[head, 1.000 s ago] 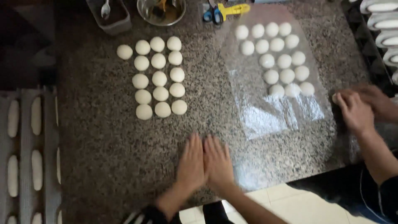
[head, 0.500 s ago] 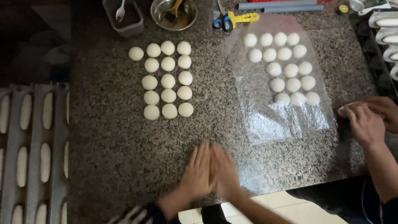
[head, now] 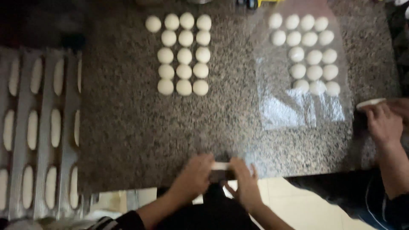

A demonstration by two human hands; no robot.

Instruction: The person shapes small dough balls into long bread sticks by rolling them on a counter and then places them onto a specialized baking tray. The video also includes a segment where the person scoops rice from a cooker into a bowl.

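My left hand and my right hand lie palm-down at the near edge of the speckled granite counter. Between them shows a short white roll of dough, with both hands pressing on its ends. Farther back on the bare counter sits a block of several round white dough balls. A second group of dough balls lies under a clear plastic sheet at the back right.
At the right edge another person's hands press on a long piece of dough. A corrugated metal baking tray at the left holds several long shaped loaves. Beyond the near counter edge is pale floor.
My hands have drawn back to the counter's near edge and spread apart, with a stretched dough roll now showing between them. The view has shifted, so the bowls at the back are out of sight.
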